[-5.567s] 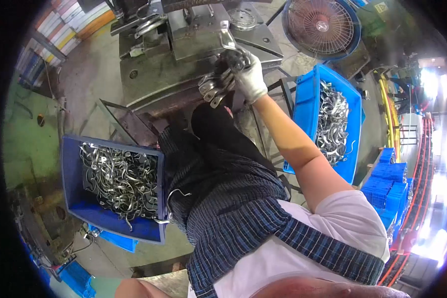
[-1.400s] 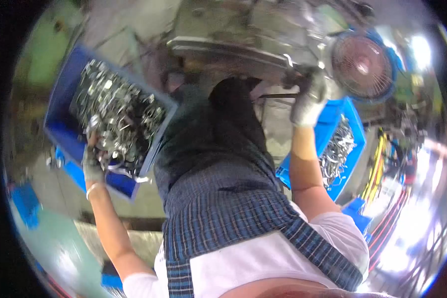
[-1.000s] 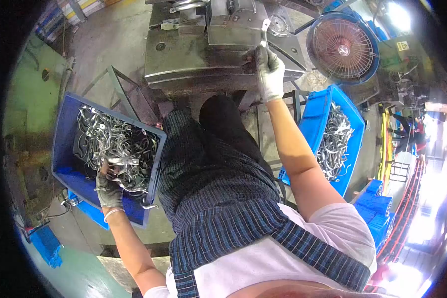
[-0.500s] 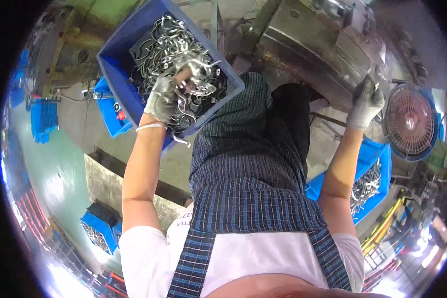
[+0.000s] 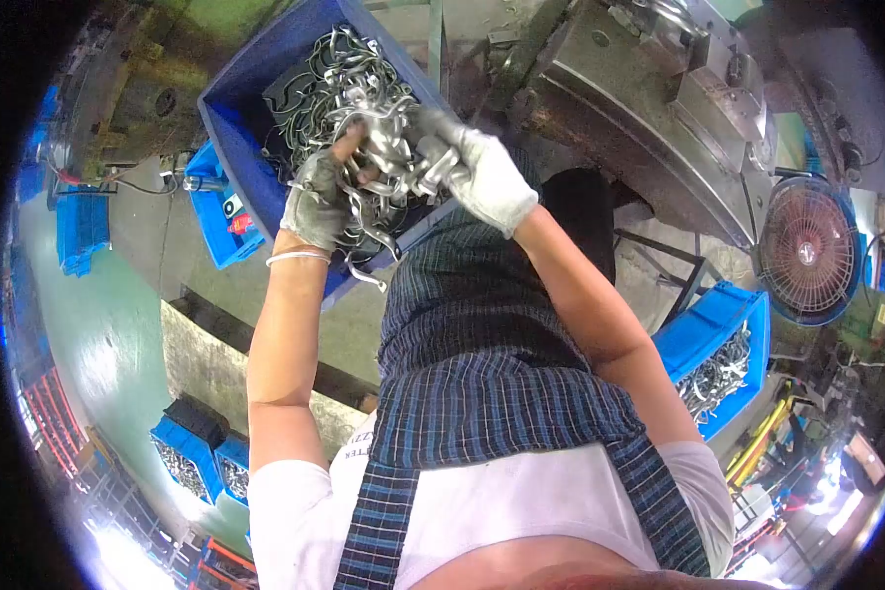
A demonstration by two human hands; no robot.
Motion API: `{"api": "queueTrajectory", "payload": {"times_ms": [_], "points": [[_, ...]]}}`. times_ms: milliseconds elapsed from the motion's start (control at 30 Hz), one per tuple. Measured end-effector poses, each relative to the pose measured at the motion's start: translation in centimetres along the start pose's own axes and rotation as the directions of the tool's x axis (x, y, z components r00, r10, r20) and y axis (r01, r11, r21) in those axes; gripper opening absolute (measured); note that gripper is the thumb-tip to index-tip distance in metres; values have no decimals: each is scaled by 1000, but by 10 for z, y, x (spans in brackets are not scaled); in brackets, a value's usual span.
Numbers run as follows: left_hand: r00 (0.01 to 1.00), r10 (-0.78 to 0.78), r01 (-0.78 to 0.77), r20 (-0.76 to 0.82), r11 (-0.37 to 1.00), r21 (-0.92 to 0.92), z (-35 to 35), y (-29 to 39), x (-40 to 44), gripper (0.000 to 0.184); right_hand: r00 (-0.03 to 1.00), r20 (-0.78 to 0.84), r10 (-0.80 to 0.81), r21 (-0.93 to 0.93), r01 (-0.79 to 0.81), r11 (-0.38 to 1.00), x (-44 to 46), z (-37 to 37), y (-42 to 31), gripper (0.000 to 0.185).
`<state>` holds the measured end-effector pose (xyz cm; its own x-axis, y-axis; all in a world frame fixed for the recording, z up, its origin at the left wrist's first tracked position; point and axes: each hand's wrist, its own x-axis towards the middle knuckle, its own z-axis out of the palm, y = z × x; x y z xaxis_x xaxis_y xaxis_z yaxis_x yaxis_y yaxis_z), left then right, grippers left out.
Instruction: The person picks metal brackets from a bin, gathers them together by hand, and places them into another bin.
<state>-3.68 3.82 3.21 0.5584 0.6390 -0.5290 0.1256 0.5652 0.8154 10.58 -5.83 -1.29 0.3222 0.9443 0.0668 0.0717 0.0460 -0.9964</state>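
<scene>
- Left hand (image 5: 317, 202): gloved, fingers bent among the curved metal parts (image 5: 349, 79). I see contact; motion blur stops me from telling whether the fingers are closed on any.
- Right hand (image 5: 497, 187): gloved, at the near-right side of the same heap, shiny pieces against its fingers. Those fingers are blurred too, so I cannot confirm a hold.
- Change: half a second ago I had the right hand out by the machine bed (image 5: 610, 123); it has since crossed to meet the left, which stayed in the bin. I judge the handling to be two-handed now, with both hands on one heap.
- Parts: heaped in the dark blue bin (image 5: 234, 138); one hangs over its near edge.
- Beyond: a lighter blue bin (image 5: 690, 324) of similar metal pieces stands to the right, with the floor fan (image 5: 806, 251) just past it.
</scene>
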Motion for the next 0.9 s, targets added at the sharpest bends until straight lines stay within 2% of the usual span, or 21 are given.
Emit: {"api": "queueTrajectory", "payload": {"times_ms": [33, 67, 100, 133, 167, 200, 233, 300, 333, 367, 433, 467, 500, 533, 633, 667, 700, 767, 800, 833, 900], "points": [[1000, 8, -8, 25, 1000, 12, 0, 2, 0, 35, 982, 177, 73, -62, -63, 996, -6, -3, -12, 26], [999, 7, -8, 51, 1000, 28, -1, 2, -1, 33, 976, 180, 125, 189, -159, 969, -8, 4, -17, 24], [997, 5, -8, 78, 999, 45, -1, 2, -1, 32, 966, 193, 173, 427, -242, 871, -8, 11, -20, 22], [979, 110, -147, 171, 963, 224, -11, -6, 6, 35, 921, 213, 327, 546, -390, 742, -4, 9, -11, 19], [961, 173, -220, 218, 951, 216, -12, -9, 6, 35, 851, 228, 473, 658, -492, 570, -1, 7, -2, 18], [936, 234, -292, 264, 934, 206, -11, -10, 3, 36, 956, 77, 285, 94, -291, 952, -1, 4, -11, 18], [905, 291, -360, 310, 913, 192, -9, -10, 0, 36, 996, 86, 29, -535, 22, 845, -4, 0, -19, 18], [983, 35, -54, 180, 993, 107, -1, -4, 1, 33, 996, -78, -52, -428, 14, 904, -12, -9, -1, 19], [981, 50, -72, 185, 991, 112, -8, -10, 11, 43, 983, -120, 137, -262, -164, 951, -14, -20, -2, 20], [980, 64, -87, 188, 989, 117, -20, -17, 20, 54, 946, -157, 283, 249, -240, 939, -18, -27, 9, 19], [957, 108, -126, 269, 991, 52, -26, -15, 20, 63, 970, -240, 37, -92, -61, 994, -37, -47, 4, 21], [946, 192, -243, 261, 954, 178, -35, -23, 23, 63, 963, -268, -20, -99, -7, 995, -49, -56, -2, 21], [952, 172, -235, 252, 940, 246, -44, -29, 26, 63, 950, -304, -77, -119, 42, 992, -61, -66, -9, 22], [958, 152, -226, 242, 922, 313, -52, -35, 30, 63, 953, -299, -48, -92, 21, 996, -69, -80, -15, 23], [985, 125, -162, 117, 897, 411, -25, -29, 28, 38, 741, -626, -243, -226, 127, 966, -113, -122, -33, 40], [1000, -22, 27, -18, 931, 364, -20, -37, 36, 34, 571, -791, -217, -257, 12, 966, -124, -137, -39, 43], [972, -176, 217, -159, 929, 301, -25, -43, 48, 29, 450, -858, -248, -247, 62, 967, -131, -150, -45, 39], [990, -74, 118, -124, 910, 396, -37, -56, 61, 19, 416, -828, -375, -443, -78, 893, -139, -179, -58, 33], [991, -81, 113, -102, 927, 358, -40, -61, 65, 16, 364, -901, -237, -181, 182, 967, -139, -189, -45, 25], [992, -87, 110, -87, 941, 320, -43, -64, 67, 14, 348, -902, -255, -287, -43, 957, -141, -200, -38, 20], [991, -108, 127, -81, 949, 290, -38, -59, 66, 11, 358, -867, -348, -390, -51, 919, -131, -214, -27, 20]]}}
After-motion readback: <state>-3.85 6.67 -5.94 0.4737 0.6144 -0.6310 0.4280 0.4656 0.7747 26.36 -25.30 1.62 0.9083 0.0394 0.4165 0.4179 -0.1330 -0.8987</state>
